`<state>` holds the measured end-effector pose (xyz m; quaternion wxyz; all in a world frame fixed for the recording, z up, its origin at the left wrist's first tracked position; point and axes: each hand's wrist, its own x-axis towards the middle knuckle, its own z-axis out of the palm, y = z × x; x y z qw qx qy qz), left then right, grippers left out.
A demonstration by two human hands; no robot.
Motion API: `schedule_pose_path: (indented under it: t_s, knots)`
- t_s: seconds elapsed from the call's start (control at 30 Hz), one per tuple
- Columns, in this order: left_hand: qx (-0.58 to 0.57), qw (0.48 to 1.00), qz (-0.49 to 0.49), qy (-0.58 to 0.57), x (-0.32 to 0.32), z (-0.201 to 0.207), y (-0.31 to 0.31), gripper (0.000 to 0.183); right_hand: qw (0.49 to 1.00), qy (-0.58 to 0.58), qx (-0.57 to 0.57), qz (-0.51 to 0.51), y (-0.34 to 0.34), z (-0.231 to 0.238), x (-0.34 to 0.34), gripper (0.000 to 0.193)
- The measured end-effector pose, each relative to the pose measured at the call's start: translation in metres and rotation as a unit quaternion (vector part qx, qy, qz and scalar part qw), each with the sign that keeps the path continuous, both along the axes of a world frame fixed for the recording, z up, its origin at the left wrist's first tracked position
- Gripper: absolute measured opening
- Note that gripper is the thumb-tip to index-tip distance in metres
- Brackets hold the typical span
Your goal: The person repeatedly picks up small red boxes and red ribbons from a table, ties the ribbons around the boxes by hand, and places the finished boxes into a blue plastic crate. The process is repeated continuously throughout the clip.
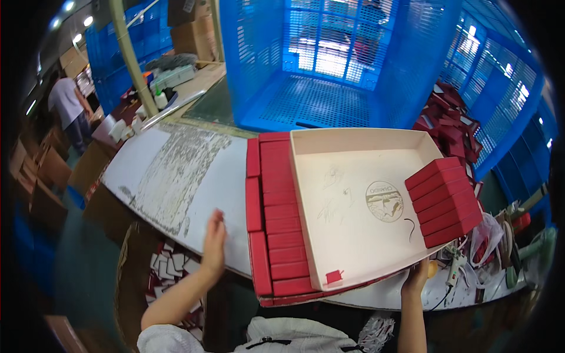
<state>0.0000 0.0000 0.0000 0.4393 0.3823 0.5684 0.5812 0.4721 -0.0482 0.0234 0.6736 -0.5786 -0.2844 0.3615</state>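
Observation:
A shallow cream box (353,235) with a round printed picture inside lies tilted over rows of small red boxes (286,235). At its right end stands a stack of several red boxes (442,203). My right hand (416,276) holds the cream box by its near right edge, with its fingers partly hidden beneath. Off to the left of the red boxes, my left hand (215,242) is raised over the table edge, its fingers stretched out and slightly blurred, holding nothing. A small red scrap (333,276) and a dark curved strand lie inside the cream box.
A large blue plastic crate (306,103) stands behind on the white worn table (159,170). Red boxes are heaped (450,126) at the back right. A power strip (454,270) and plastic bags lie right. A carton of scraps (168,265) sits below left. Another person (69,106) stands far left.

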Motion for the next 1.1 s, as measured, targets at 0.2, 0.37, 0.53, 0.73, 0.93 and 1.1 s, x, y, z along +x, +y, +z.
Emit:
schedule_pose_path:
  t_s: [0.2,0.37,0.53,0.73,0.93,1.1]
  knots:
    - [0.130,0.973,0.020,0.192,-0.054,0.043,0.150,0.056,0.998,-0.012,0.030,-0.062,0.008,-0.001,-0.012,0.051]
    - [0.138,0.945,0.032,0.295,-0.081,0.061,0.292,0.065,0.994,0.063,0.088,-0.032,-0.003,-0.060,-0.007,0.056]
    - [0.161,0.935,0.050,0.313,-0.094,0.049,0.379,0.069,0.990,0.102,0.058,-0.073,-0.010,-0.094,-0.020,0.051]
    - [0.120,0.939,0.012,0.323,-0.098,0.008,0.410,0.040,0.989,0.098,-0.001,-0.107,-0.018,-0.112,-0.018,0.055]
    - [0.179,0.955,-0.003,0.237,-0.085,0.025,0.400,0.025,0.990,0.023,-0.011,-0.141,0.003,-0.037,-0.055,0.059]
    - [0.167,0.910,0.079,0.370,-0.078,0.045,0.397,0.027,0.980,0.028,-0.063,-0.185,0.008,-0.003,-0.071,0.058]
